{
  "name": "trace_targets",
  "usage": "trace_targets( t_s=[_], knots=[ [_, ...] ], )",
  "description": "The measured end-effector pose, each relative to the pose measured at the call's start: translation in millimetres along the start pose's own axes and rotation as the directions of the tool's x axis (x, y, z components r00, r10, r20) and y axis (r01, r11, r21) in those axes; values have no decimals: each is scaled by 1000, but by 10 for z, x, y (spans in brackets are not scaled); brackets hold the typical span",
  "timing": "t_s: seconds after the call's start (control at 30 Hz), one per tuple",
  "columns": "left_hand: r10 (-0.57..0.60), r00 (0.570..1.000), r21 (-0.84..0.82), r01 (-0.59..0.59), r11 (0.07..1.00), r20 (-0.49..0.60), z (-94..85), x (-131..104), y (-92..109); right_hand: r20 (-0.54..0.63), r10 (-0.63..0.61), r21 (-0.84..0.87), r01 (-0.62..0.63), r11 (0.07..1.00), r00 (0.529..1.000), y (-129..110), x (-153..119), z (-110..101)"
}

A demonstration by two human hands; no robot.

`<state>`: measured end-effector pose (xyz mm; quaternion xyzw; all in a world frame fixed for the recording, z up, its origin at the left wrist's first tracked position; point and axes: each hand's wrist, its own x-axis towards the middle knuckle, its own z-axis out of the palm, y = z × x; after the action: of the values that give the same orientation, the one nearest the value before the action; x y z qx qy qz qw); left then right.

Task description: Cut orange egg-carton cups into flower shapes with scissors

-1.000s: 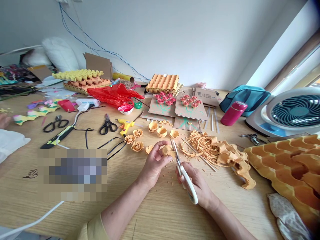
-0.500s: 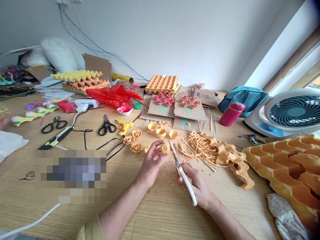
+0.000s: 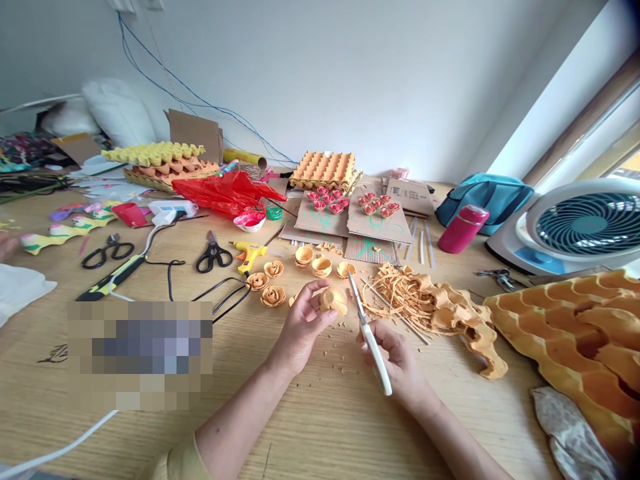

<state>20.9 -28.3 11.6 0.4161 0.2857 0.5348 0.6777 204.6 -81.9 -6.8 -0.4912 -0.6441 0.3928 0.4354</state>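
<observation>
My left hand (image 3: 303, 328) pinches a small tan egg-carton cup (image 3: 333, 301) between thumb and fingers, its rounded side facing me. White-handled scissors (image 3: 373, 347) are gripped in my right hand (image 3: 395, 357), just right of the cup. Their blades point up and away, look nearly closed and stand apart from the cup. Beyond my hands are loose carton cups (image 3: 321, 267) and several rolled carton roses (image 3: 273, 296). Small carton scraps lie on the table under the cup.
Carton strips (image 3: 395, 293) and a large egg tray (image 3: 565, 333) lie to the right, near a fan (image 3: 590, 223) and pink bottle (image 3: 463, 229). A yellow glue gun (image 3: 249, 255), black scissors (image 3: 214, 253) and cables are left. Cardboard with red flowers (image 3: 327, 217) lies behind. A person's hand shows at far left.
The scissors have moved slightly away from the cup to the right, and their blades look more closed. The cup has turned a little in my left hand, showing more of its rounded side.
</observation>
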Motion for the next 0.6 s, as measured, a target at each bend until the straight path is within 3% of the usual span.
trace_targets(
  t_s=[0.1, 0.3, 0.43, 0.6],
  knots=[
    [2, 999, 55, -5, 998, 53, 27, -21, -2, -38, 55, 180, -47, 982, 998, 1, 16, -14],
    [18, 986, 176, -47, 983, 163, 122, -87, -51, -117, 57, 420, -3, 907, 992, -67, 68, 14],
    [24, 975, 282, -87, 955, 221, 118, -107, -101, -148, 116, 470, -34, 882, 982, -79, 67, 10],
    [-93, 967, 188, 48, 981, 237, 63, -72, -83, -86, 99, 425, -53, 904, 991, -128, 48, -20]
  ],
)
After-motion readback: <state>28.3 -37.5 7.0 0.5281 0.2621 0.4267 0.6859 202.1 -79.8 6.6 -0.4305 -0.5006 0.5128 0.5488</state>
